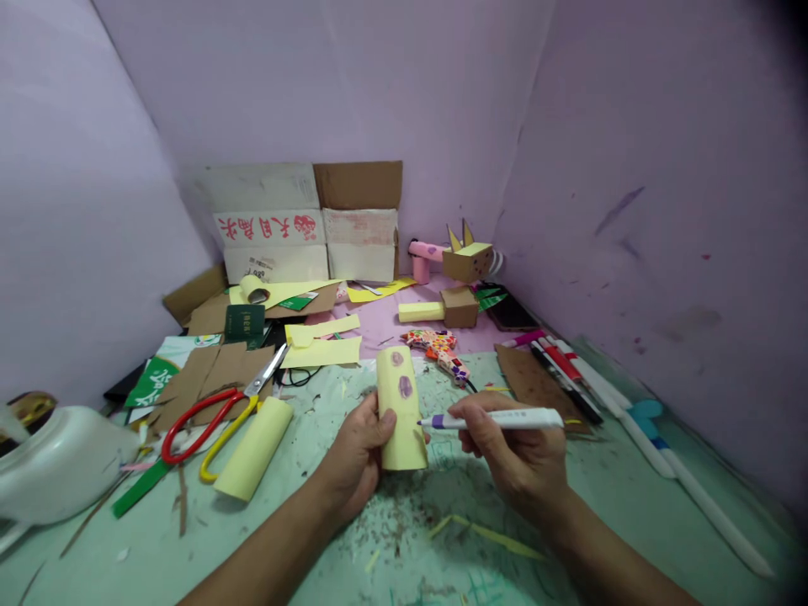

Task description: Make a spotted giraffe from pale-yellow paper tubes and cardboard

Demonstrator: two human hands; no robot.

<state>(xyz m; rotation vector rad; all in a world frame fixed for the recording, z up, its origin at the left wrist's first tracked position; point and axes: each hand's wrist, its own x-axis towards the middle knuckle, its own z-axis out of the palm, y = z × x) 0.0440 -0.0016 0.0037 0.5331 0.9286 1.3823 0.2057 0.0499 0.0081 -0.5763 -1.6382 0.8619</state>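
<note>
Left hand [361, 446] grips yellow tube [399, 438], purple spots [405, 386] on it. Right hand [523, 454] holds marker [527, 418], tip at tube's right edge, above desk [145, 564].

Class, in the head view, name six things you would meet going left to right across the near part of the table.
White pot → loose roll → left hand → held roll → right hand → rightmost pen.

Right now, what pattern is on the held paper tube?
Purple spots on the pale yellow tube, clear in the head view.
</note>
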